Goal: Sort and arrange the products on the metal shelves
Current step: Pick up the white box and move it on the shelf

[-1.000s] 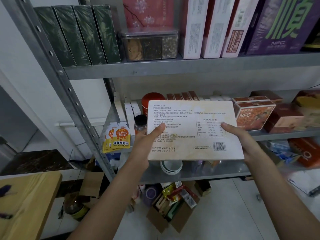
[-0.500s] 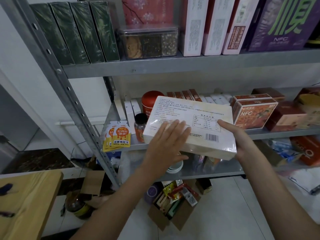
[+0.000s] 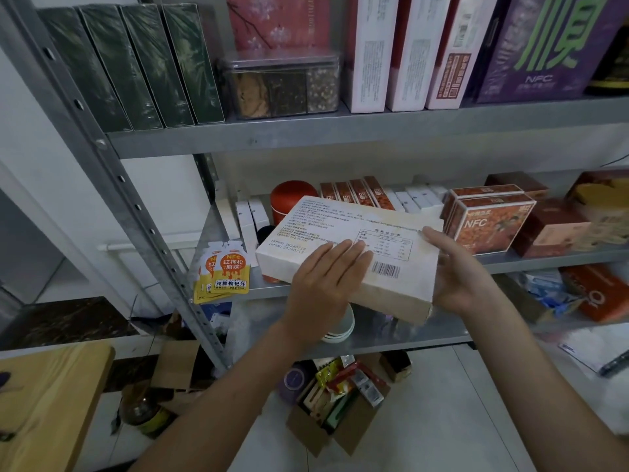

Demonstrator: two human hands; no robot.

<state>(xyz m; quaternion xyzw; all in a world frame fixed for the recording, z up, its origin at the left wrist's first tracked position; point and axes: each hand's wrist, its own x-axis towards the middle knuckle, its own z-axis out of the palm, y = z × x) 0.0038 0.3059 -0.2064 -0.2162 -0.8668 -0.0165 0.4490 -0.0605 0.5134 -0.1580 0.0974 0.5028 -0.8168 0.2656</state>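
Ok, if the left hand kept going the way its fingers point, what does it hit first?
The left hand lies flat on the pale box; past its far edge, probably the white boxes at the shelf's back; depth is unclear.

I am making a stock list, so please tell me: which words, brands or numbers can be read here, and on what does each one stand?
"NFC", under a large green "顺": purple box.
"NFC": orange carton.
"NFC 红枸杞原浆" and "纯鲜枸杞汁": yellow pouches.
Too blurred to read: the fine print, table and barcode digits on the flat white box.
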